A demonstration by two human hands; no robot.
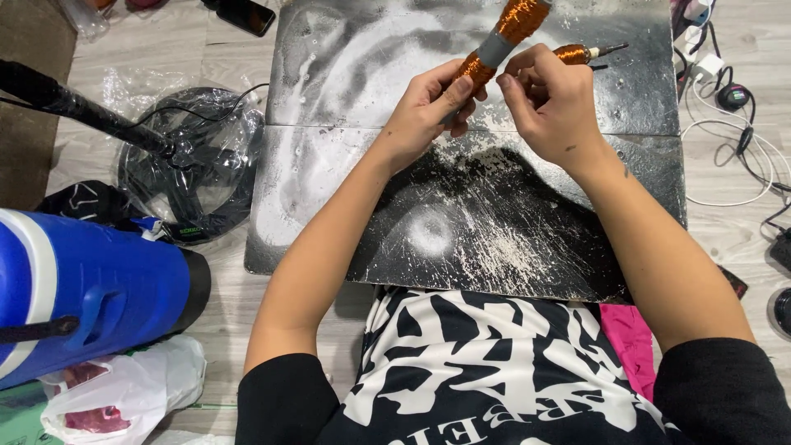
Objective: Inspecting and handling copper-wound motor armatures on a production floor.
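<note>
My left hand (428, 107) grips the lower end of a long rod wound with copper wire (517, 21), which has a grey tape band around its middle and slants up toward the frame's top. My right hand (550, 103) is closed around a small pen-like tool with a copper-wound body and a metal tip (589, 53) pointing right; its thumb and fingers sit right beside the rod's grey band. Both hands hover over a dark metal board (461, 222) smeared with white powder, lying on the floor.
A blue jug (82, 288) lies at the left. A black round stand base wrapped in plastic (189, 161) with a black pole sits beside the board. White and black cables with plugs (733, 107) trail at the right. A phone (245, 15) lies at the top. A white plastic bag (124, 395) is at bottom left.
</note>
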